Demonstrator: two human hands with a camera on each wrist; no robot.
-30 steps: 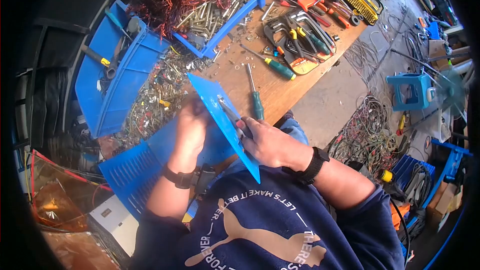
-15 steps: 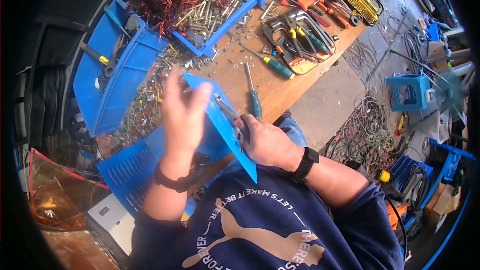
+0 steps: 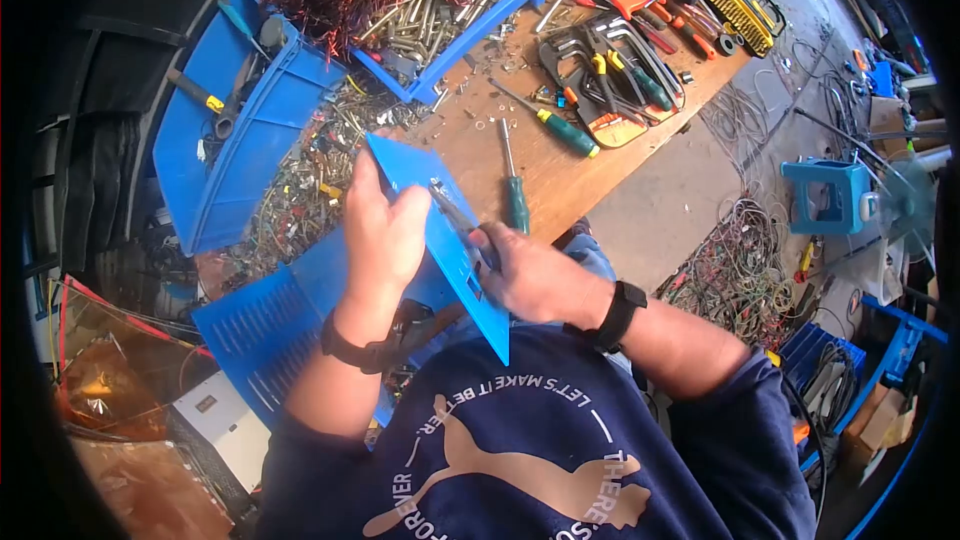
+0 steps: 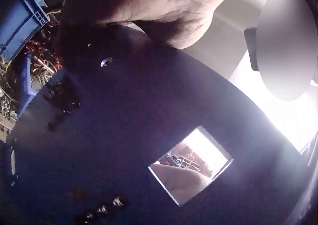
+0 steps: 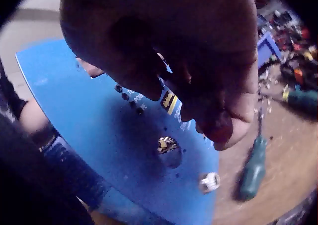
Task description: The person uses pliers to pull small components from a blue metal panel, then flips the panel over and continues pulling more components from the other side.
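A flat blue panel [image 3: 445, 250] is held tilted in front of the chest. The left hand [image 3: 380, 235] grips its far left edge, thumb on the near side. In the right hand [image 3: 545, 275] is a slim grey metal tool [image 3: 455, 212], its tip near a small fitting at the panel's upper part. From the left wrist view, the panel [image 4: 114, 130] looks dark with a rectangular cutout, the left hand [image 4: 169, 14] at its edge. The right wrist view has the right hand [image 5: 169, 51] with curled fingers over the panel [image 5: 104, 135], above a round hole and a silvery fitting [image 5: 209, 182].
On the wooden table [image 3: 560, 185] lie a green-handled screwdriver [image 3: 515, 202], a second screwdriver [image 3: 570, 135] and a hex key set [image 3: 610, 80]. Behind stands a blue tray [image 3: 470, 38] of metal parts. Small scrap and a slotted blue piece [image 3: 250, 335] are at left.
The left hand came up from behind the panel, spread its fingers in the air, then closed on the panel's far left edge. The right hand has stayed on its tool.
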